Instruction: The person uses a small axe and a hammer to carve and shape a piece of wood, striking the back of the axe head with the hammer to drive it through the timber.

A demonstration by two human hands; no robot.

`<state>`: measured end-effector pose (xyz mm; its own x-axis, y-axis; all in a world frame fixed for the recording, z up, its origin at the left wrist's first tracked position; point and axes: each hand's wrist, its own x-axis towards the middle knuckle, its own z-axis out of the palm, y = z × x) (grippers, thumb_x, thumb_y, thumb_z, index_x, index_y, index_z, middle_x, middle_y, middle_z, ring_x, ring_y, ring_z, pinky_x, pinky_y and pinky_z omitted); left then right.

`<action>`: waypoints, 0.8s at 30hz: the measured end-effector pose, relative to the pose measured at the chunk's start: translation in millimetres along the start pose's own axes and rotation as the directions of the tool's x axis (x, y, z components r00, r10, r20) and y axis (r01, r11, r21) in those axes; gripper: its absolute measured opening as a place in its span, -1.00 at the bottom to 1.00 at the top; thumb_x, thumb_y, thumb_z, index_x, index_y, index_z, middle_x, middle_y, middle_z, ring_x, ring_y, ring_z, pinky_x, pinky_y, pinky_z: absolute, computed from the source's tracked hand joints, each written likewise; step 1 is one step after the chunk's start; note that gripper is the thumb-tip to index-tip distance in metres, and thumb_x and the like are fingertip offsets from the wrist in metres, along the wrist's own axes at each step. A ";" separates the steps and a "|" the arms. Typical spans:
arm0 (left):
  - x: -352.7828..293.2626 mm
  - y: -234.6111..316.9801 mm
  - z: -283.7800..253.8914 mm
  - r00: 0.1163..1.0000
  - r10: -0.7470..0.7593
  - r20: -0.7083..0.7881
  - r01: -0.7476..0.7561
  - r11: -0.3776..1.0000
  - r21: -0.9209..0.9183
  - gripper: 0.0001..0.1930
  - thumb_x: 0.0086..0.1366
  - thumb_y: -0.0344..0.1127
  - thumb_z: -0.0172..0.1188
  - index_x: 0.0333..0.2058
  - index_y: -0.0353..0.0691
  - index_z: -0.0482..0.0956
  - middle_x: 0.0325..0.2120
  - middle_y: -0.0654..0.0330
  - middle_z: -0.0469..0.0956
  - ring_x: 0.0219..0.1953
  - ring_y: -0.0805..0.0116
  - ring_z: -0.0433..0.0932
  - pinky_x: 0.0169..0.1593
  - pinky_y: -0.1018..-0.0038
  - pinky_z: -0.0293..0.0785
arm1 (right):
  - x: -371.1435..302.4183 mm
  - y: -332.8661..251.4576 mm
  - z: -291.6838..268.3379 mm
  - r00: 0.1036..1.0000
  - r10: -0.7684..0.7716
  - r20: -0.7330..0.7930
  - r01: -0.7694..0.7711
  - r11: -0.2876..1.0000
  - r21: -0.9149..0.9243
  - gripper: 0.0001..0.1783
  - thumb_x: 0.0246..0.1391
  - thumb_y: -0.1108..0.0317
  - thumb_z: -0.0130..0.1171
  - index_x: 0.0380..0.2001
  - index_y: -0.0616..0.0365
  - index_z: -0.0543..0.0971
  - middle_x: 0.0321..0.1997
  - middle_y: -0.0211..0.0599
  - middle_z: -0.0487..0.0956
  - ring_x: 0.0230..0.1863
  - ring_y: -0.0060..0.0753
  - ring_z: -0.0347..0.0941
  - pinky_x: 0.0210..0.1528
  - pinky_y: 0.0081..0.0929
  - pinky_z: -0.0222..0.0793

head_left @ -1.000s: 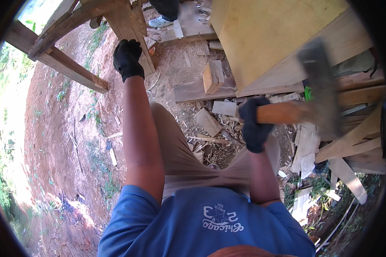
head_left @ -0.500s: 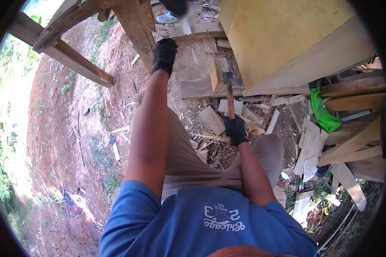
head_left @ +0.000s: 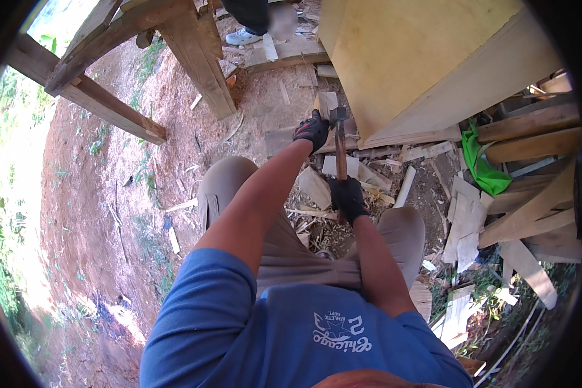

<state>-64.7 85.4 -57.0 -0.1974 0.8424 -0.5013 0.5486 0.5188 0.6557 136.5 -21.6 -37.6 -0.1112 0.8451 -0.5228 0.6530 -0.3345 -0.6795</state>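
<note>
Main change: half a second ago the left hand (head_left: 313, 131) is out by the timber post (head_left: 200, 71), clear of the work; now it is in at the wooden block (head_left: 328, 102), close to the tool's head. The wooden-handled tool (head_left: 341, 150) stays near the block, as half a second ago; a second ago it is a blur, swung out to the person's right.

Count: two black-gloved hands, one tool, one block. One plank (head_left: 279, 141) on the ground, the block above it, nearer the right end of its visible length than the left. One large yellowish panel (head_left: 410, 58) just right of the block; one green cloth (head_left: 487, 169) among stacked boards beyond the panel's lower edge. One pale shoe (head_left: 242, 37) of another person, past the plank's far edge. Offcuts too many to count.

Pose: left forearm slants up and across, over the left knee, wrist fairly straight. Left fingers bent at the block's near side; gripping it or merely resting there, I cannot tell. Right hand (head_left: 349, 199) sits lower, between the knees, closed round the handle's lower part; handle nearly in line with the forearm, dark head pointing away from the body.
</note>
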 end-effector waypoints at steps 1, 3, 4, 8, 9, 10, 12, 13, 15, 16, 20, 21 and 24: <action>4.9 -2.4 -0.3 0.999 -0.020 0.039 0.022 0.998 -0.054 -0.27 0.47 0.11 -0.10 0.49 -0.14 0.16 0.38 -0.18 0.37 0.42 -0.15 0.34 0.44 0.03 0.25 | -5.2 -7.4 -3.1 1.000 -0.019 0.005 0.019 1.000 0.000 -0.57 0.11 0.07 0.26 -0.38 0.32 0.66 -0.57 -0.15 0.63 -0.60 -0.27 0.61 -0.47 -0.20 0.54; 13.2 -10.2 -1.6 0.997 -0.010 0.076 0.015 0.998 -0.057 -0.32 0.47 0.12 -0.10 0.41 -0.17 0.28 0.34 -0.18 0.41 0.40 -0.16 0.37 0.41 0.03 0.29 | -20.7 -23.0 -19.8 0.978 0.052 0.201 -0.124 0.923 0.365 -0.62 0.15 0.11 0.28 -0.47 0.26 0.60 -0.65 -0.25 0.56 -0.67 -0.34 0.51 -0.56 -0.27 0.43; 13.0 -14.0 4.0 0.996 0.017 0.087 -0.017 1.000 -0.010 -0.34 0.46 0.13 -0.10 0.37 -0.18 0.33 0.31 -0.18 0.45 0.38 -0.17 0.39 0.39 0.03 0.32 | -31.9 -25.0 -28.6 0.951 0.070 0.302 -0.223 0.830 0.511 -0.63 0.18 0.13 0.29 -0.52 0.23 0.57 -0.69 -0.30 0.52 -0.71 -0.37 0.47 -0.60 -0.30 0.38; -4.7 -13.1 15.9 0.985 0.164 -0.045 -0.158 0.979 0.127 -0.38 0.45 0.16 -0.11 0.24 -0.18 0.45 0.21 -0.17 0.55 0.30 -0.21 0.47 0.32 0.02 0.40 | -54.2 -24.1 -43.3 0.991 0.084 0.100 -0.121 0.876 0.466 -0.62 0.15 0.13 0.31 -0.56 0.22 0.55 -0.68 -0.28 0.53 -0.71 -0.37 0.46 -0.61 -0.32 0.35; -2.9 -14.6 10.2 0.986 0.161 -0.034 -0.155 0.979 0.129 -0.38 0.45 0.16 -0.11 0.24 -0.17 0.46 0.20 -0.16 0.55 0.29 -0.20 0.47 0.32 0.02 0.40 | -56.4 -26.1 -45.9 0.993 0.095 0.075 -0.116 0.915 0.386 -0.61 0.15 0.12 0.31 -0.56 0.22 0.55 -0.67 -0.28 0.54 -0.70 -0.37 0.47 -0.61 -0.32 0.36; 0.5 -15.8 2.9 0.987 0.157 -0.024 -0.153 0.980 0.130 -0.39 0.45 0.16 -0.12 0.23 -0.16 0.47 0.20 -0.16 0.56 0.29 -0.20 0.48 0.32 0.02 0.40 | -57.7 -27.0 -47.5 0.993 0.104 0.050 -0.114 0.946 0.303 -0.61 0.14 0.12 0.32 -0.55 0.22 0.56 -0.66 -0.27 0.55 -0.69 -0.37 0.48 -0.61 -0.32 0.36; 1.9 -15.4 2.6 0.988 0.157 -0.001 -0.155 0.977 0.147 -0.40 0.46 0.16 -0.12 0.21 -0.15 0.51 0.17 -0.14 0.58 0.26 -0.19 0.50 0.30 0.03 0.40 | -52.6 -30.2 -36.0 0.996 0.092 0.006 -0.090 0.965 0.246 -0.62 0.13 0.09 0.30 -0.48 0.25 0.62 -0.63 -0.27 0.58 -0.63 -0.38 0.54 -0.54 -0.30 0.43; 2.4 -15.0 4.8 0.987 0.161 0.007 -0.160 0.974 0.163 -0.41 0.47 0.17 -0.12 0.19 -0.15 0.53 0.16 -0.12 0.59 0.25 -0.18 0.52 0.28 0.03 0.41 | -48.3 -29.4 -29.6 0.996 0.083 -0.017 -0.078 0.973 0.216 -0.61 0.13 0.08 0.28 -0.45 0.26 0.65 -0.62 -0.27 0.59 -0.60 -0.38 0.57 -0.51 -0.28 0.47; 5.7 -13.4 8.0 0.985 0.173 0.017 -0.173 0.966 0.194 -0.42 0.49 0.17 -0.12 0.16 -0.14 0.58 0.13 -0.09 0.62 0.21 -0.17 0.55 0.25 0.03 0.42 | -33.4 -10.1 -13.9 0.994 0.014 -0.112 -0.006 0.997 0.074 -0.57 0.11 0.03 0.29 -0.40 0.28 0.66 -0.60 -0.22 0.62 -0.57 -0.31 0.61 -0.44 -0.23 0.50; 8.0 -17.0 13.6 0.981 0.194 -0.010 -0.189 0.963 0.191 -0.47 0.51 0.11 -0.12 0.03 -0.17 0.65 0.06 -0.09 0.66 0.17 -0.15 0.58 0.19 0.07 0.48 | -28.8 -6.3 -6.4 0.989 -0.033 -0.146 0.033 0.999 -0.002 -0.55 0.10 0.01 0.29 -0.38 0.28 0.67 -0.59 -0.19 0.63 -0.55 -0.28 0.63 -0.41 -0.20 0.52; 6.9 -19.9 14.7 0.964 0.262 0.051 -0.266 0.951 0.154 -0.50 0.55 0.05 -0.10 0.00 -0.22 0.68 -0.10 0.00 0.73 -0.21 0.05 0.78 -0.02 0.14 0.63 | -23.1 5.5 -2.6 0.992 -0.046 -0.114 0.047 0.999 0.004 -0.50 0.08 -0.03 0.32 -0.33 0.30 0.68 -0.56 -0.09 0.65 -0.51 -0.17 0.66 -0.32 -0.16 0.54; 5.4 -20.1 7.8 0.956 0.282 0.076 -0.291 0.942 0.165 -0.50 0.56 0.04 -0.10 0.00 -0.23 0.68 -0.09 0.02 0.73 -0.25 0.07 0.79 -0.04 0.13 0.64 | -19.1 9.0 -0.5 0.984 -0.107 -0.145 0.107 0.994 -0.009 -0.50 0.08 -0.04 0.33 -0.34 0.30 0.67 -0.57 -0.09 0.65 -0.51 -0.17 0.66 -0.32 -0.17 0.53; 0.4 4.1 -22.0 0.995 0.072 0.068 -0.085 0.972 0.220 -0.51 0.54 0.04 -0.07 0.00 -0.22 0.69 -0.04 0.03 0.72 -0.19 0.05 0.78 -0.01 0.13 0.63 | -22.6 1.9 -10.9 0.937 -0.260 -0.233 0.264 0.964 -0.014 -0.55 0.13 0.01 0.34 -0.35 0.28 0.67 -0.56 -0.10 0.64 -0.52 -0.23 0.64 -0.31 -0.20 0.51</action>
<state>-80.4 91.1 -42.1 -0.1021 0.8656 -0.4902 0.7283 0.4007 0.5558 148.4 -36.8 -21.5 -0.0996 0.9761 -0.1932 0.6109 -0.0933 -0.7862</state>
